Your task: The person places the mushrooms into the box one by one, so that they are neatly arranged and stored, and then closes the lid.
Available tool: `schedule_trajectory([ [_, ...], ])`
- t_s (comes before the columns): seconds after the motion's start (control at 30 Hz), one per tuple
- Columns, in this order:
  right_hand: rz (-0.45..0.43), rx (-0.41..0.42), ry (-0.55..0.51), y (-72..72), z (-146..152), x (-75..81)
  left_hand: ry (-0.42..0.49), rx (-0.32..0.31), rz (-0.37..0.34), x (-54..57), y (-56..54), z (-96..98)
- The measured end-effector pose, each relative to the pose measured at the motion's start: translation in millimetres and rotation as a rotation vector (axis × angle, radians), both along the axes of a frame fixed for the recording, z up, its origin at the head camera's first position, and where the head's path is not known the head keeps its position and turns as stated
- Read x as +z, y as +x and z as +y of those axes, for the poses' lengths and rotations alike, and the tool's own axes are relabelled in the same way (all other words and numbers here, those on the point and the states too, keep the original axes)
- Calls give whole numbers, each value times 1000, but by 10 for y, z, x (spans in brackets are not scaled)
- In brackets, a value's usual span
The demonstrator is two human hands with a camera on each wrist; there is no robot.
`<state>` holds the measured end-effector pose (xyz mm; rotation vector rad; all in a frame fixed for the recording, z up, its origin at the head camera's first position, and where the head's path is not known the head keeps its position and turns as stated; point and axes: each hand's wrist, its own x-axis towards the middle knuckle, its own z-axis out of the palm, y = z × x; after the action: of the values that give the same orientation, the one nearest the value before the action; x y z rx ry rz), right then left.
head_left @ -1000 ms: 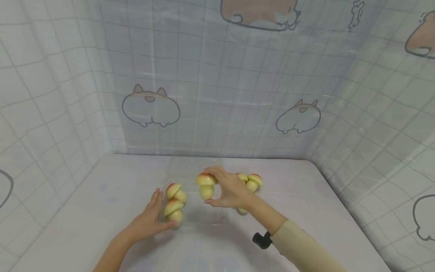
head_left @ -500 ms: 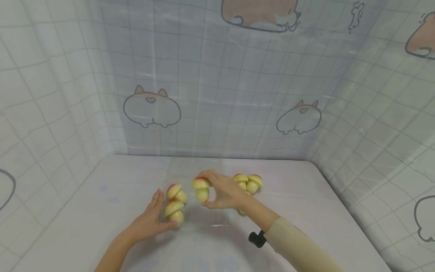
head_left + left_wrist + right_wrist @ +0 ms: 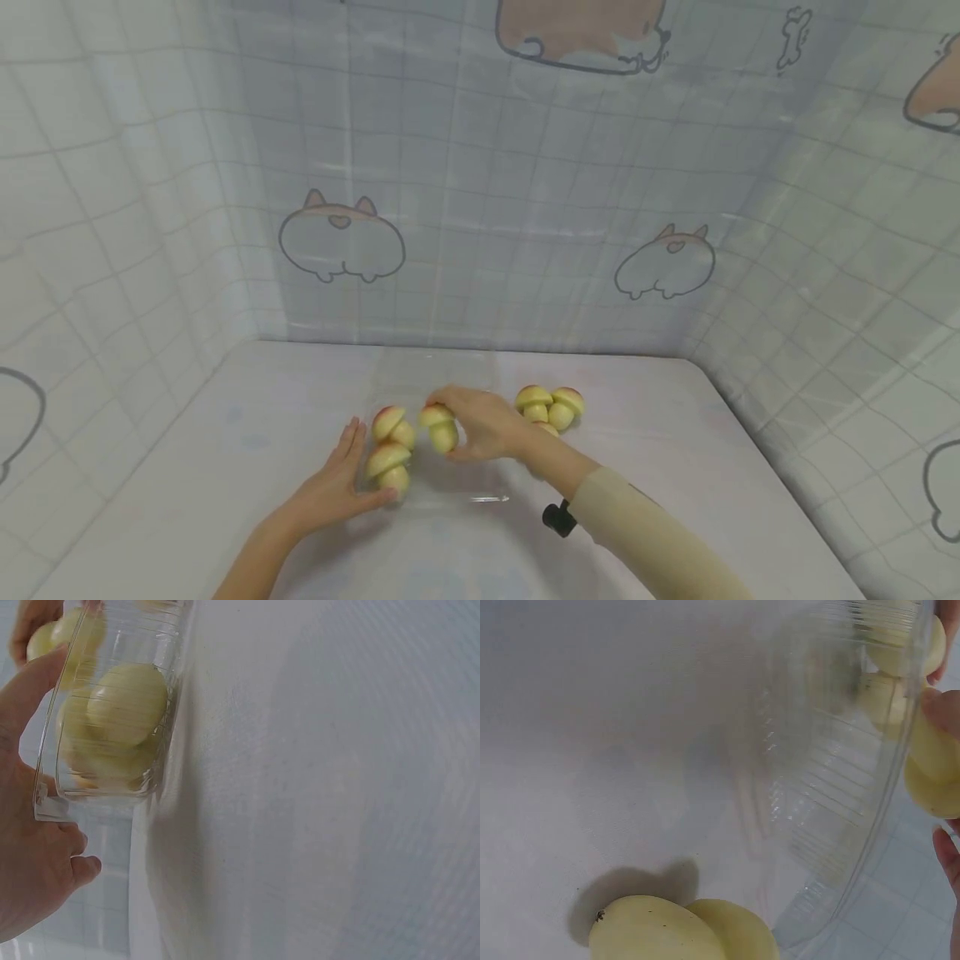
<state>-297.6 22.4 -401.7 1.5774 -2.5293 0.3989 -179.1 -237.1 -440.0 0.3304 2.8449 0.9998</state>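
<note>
My right hand (image 3: 487, 429) pinches a yellow mushroom-shaped piece (image 3: 442, 432) with a reddish cap, thumb below and fingers over the cap. It is held over a clear plastic box (image 3: 472, 483), stem downward and slightly tilted. At the box's left side, two like mushroom-shaped pieces (image 3: 388, 462) lie inside, one behind the other. My left hand (image 3: 333, 496) rests against the box's front left corner, fingers straight along the side and thumb along the front. In the left wrist view, the thumb touches the rim of the ribbed box (image 3: 112, 757); its fingers are partly hidden behind the box.
Right of the box several more mushroom-shaped pieces (image 3: 534, 402) sit close together, partly behind my right arm. The clear lid (image 3: 435, 367) lies behind the box. A black device (image 3: 558, 518) shows below my right forearm. Patterned curtains (image 3: 480, 208) surround the white tabletop (image 3: 660, 467).
My right hand has moved left and down with the held mushroom-shaped piece, nearer to the two in the box. The pieces on the right show more fully. My left hand stays against the box.
</note>
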Motion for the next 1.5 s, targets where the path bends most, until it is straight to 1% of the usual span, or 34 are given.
schedule_trajectory([
  [0.17,103,-9,101,-39,-53,-92,-4,5,2,-8,-4,6],
  [0.23,130,-16,130,-51,-75,-117,-7,6,5,-12,-7,5],
  [0.4,153,-35,224,-62,-122,-172,-13,11,4,-19,-5,4],
  [0.6,175,-26,309,-49,-149,-227,-16,7,2,8,10,19],
  [0.73,186,-54,335,-54,-164,-251,-18,4,13,26,17,24],
  [0.9,167,-106,337,-77,-167,-263,-29,7,6,26,17,19],
  [1.13,216,-101,327,-51,-198,-268,-29,5,3,12,12,17],
  [1.23,218,-111,326,-55,-210,-285,-30,6,-3,10,9,19],
  [1.37,183,-128,330,-62,-210,-274,-25,6,-11,11,9,21],
  [1.5,113,-159,303,-39,-172,-193,-14,8,-13,18,6,18],
])
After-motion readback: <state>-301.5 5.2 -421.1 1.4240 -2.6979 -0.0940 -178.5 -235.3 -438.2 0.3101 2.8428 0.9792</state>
